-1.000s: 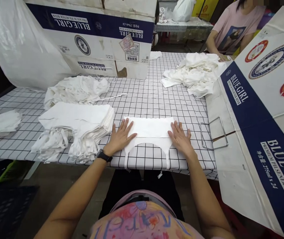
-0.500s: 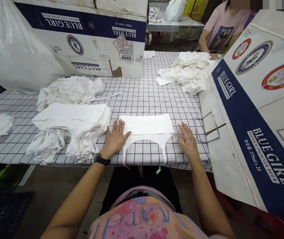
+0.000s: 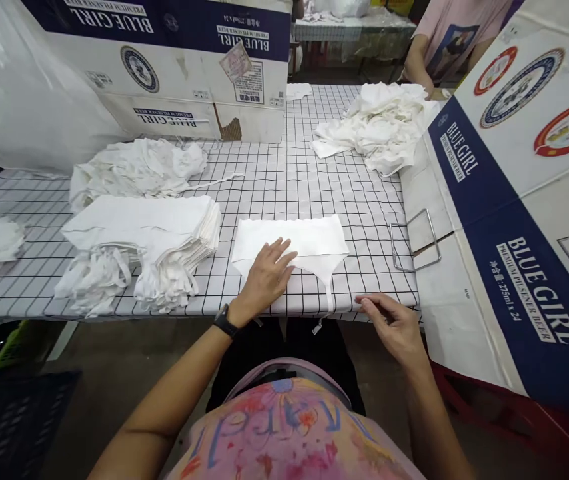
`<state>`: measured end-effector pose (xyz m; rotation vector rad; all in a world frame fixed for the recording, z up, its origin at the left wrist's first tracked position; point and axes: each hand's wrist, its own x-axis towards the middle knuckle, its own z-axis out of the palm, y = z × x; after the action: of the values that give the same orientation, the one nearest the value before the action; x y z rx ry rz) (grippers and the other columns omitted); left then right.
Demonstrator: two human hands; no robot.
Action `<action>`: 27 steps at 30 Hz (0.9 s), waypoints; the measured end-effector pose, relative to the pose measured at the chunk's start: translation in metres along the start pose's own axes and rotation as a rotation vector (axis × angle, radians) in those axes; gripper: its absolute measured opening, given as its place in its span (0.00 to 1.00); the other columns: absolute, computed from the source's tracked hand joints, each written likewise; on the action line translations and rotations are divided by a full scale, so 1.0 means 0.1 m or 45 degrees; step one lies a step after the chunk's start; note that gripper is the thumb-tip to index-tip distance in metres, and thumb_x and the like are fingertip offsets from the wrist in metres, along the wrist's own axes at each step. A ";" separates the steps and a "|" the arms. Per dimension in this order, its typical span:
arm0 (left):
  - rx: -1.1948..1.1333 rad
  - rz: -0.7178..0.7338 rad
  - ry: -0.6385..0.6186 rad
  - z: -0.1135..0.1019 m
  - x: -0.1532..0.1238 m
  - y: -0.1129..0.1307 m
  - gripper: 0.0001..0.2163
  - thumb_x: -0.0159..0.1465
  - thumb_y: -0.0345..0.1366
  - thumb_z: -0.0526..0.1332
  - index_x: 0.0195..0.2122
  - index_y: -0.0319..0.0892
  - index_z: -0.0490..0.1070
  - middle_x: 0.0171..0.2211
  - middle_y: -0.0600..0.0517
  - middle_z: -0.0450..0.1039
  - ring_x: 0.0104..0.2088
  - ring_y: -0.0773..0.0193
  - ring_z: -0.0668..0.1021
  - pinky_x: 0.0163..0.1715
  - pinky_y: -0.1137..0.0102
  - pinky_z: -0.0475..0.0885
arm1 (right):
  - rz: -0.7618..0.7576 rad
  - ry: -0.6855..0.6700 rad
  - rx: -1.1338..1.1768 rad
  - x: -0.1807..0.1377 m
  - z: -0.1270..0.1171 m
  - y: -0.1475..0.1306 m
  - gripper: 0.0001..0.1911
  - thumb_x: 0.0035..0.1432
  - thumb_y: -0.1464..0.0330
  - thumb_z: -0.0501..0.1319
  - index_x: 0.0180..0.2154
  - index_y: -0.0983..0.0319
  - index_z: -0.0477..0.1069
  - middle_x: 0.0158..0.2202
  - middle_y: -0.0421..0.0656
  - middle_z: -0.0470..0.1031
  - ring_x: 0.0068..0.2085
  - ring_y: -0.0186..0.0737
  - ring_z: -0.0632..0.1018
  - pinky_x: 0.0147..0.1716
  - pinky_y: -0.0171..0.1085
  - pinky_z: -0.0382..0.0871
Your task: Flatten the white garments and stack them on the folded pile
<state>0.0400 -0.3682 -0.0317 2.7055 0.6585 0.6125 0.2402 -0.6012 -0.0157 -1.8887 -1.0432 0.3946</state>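
A white strapped garment piece [image 3: 292, 235] lies flat on the checked tablecloth, wide band at the far side. One strap hangs over the table's front edge, with a small clip at its end; the other strap is largely covered. My left hand [image 3: 267, 275] rests on the garment's left-middle part, palm down, fingers stretched out. To the right of the garment, by the front edge, is my right hand [image 3: 395, 327], loosely curved with thumb and fingers slightly apart and nothing visible in it. A neat stack of similar white garments [image 3: 149, 223] sits left of my left hand.
Loose white garments [image 3: 137, 167] lie behind the stack, and another heap [image 3: 374, 127] is at the back right. Cardboard cartons stand at the back left [image 3: 174, 73] and right [image 3: 489, 220]. A metal wire loop [image 3: 417, 241] sticks out by the right carton. Beyond, a person's arm [image 3: 417, 63] shows.
My left hand has moved right from the garment's left edge onto its middle. My right hand has drawn back toward the front edge, its fingers more curled. The view has tilted slightly downward.
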 end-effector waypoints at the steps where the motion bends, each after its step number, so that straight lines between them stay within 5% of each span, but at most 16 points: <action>1: 0.025 -0.039 0.031 0.01 0.07 -0.02 0.15 0.74 0.35 0.53 0.58 0.42 0.72 0.65 0.43 0.69 0.68 0.51 0.68 0.67 0.50 0.67 | 0.032 0.023 0.009 0.01 -0.02 0.02 0.12 0.68 0.58 0.62 0.42 0.56 0.82 0.41 0.44 0.84 0.40 0.45 0.83 0.40 0.43 0.78; 7: 0.294 -0.376 -0.021 -0.11 0.14 -0.33 0.10 0.68 0.26 0.55 0.42 0.40 0.76 0.47 0.43 0.76 0.49 0.51 0.76 0.49 0.57 0.76 | -0.136 0.153 -0.152 0.76 0.08 0.33 0.19 0.66 0.59 0.59 0.49 0.60 0.81 0.51 0.50 0.81 0.50 0.50 0.81 0.49 0.48 0.77; 10: 0.392 -0.527 -0.023 -0.23 0.02 -0.49 0.10 0.68 0.26 0.55 0.42 0.39 0.75 0.46 0.43 0.75 0.48 0.53 0.76 0.48 0.60 0.75 | -0.091 0.108 -0.290 1.20 0.23 0.47 0.20 0.62 0.62 0.57 0.49 0.61 0.82 0.53 0.51 0.81 0.49 0.52 0.81 0.47 0.50 0.77; 13: 0.418 -0.616 -0.036 -0.29 -0.04 -0.59 0.08 0.70 0.28 0.55 0.43 0.38 0.74 0.46 0.43 0.74 0.47 0.54 0.77 0.47 0.62 0.75 | -0.122 0.047 -0.452 1.45 0.35 0.57 0.20 0.60 0.66 0.56 0.47 0.61 0.84 0.54 0.51 0.81 0.55 0.57 0.78 0.57 0.57 0.72; 18: 0.435 -0.623 -0.128 -0.26 0.06 -0.65 0.08 0.71 0.34 0.56 0.43 0.39 0.74 0.46 0.43 0.73 0.48 0.53 0.76 0.45 0.62 0.74 | -0.167 -0.025 -0.569 1.48 0.49 0.61 0.22 0.63 0.64 0.54 0.49 0.62 0.83 0.58 0.51 0.78 0.64 0.61 0.71 0.63 0.61 0.65; 27: 0.468 -0.727 -0.212 -0.30 0.14 -0.68 0.12 0.69 0.25 0.51 0.42 0.37 0.74 0.43 0.41 0.75 0.45 0.52 0.78 0.41 0.62 0.73 | -0.234 -0.056 -0.655 1.35 0.66 0.52 0.23 0.68 0.61 0.52 0.57 0.56 0.77 0.64 0.49 0.73 0.68 0.60 0.67 0.63 0.66 0.61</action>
<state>0.0129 -0.2981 -0.0259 2.6316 1.5388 0.1265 0.3044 -0.4683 -0.0752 -2.2094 -1.4359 0.0591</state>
